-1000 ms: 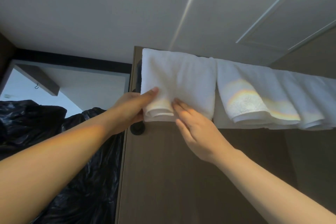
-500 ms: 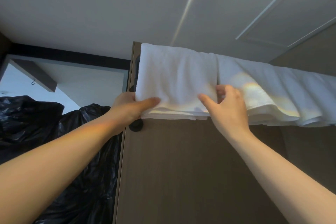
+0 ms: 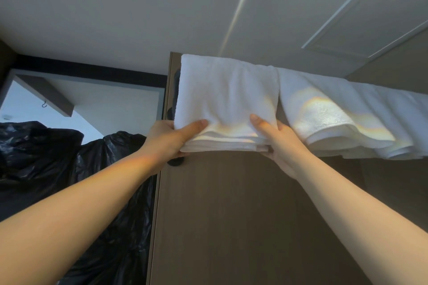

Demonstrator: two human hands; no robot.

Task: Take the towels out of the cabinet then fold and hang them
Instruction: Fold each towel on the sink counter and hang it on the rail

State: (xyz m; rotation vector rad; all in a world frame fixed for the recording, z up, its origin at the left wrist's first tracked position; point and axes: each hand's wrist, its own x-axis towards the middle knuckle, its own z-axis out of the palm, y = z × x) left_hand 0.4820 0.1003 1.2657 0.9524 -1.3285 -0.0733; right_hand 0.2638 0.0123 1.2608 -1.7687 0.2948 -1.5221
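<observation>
A folded white towel (image 3: pixel 228 97) hangs over the top edge of a brown cabinet door (image 3: pixel 231 215), at the door's left end. My left hand (image 3: pixel 172 137) pinches the towel's lower left corner, thumb on the front face. My right hand (image 3: pixel 275 140) grips the lower right corner, thumb on the front and fingers underneath. Right of it, more white towels (image 3: pixel 342 115) hang side by side along the same door edge.
Black plastic bags (image 3: pixel 58 169) are piled at the left beside the door. A dark round knob (image 3: pixel 174 162) sits on the door under my left hand. A shelf with a small hook (image 3: pixel 44 104) is at the far left. The white ceiling is close above.
My right hand moved from the towel's middle to its lower right corner and took hold of it. The towel's bottom edge went from bunched to spread flat. My left hand kept its hold.
</observation>
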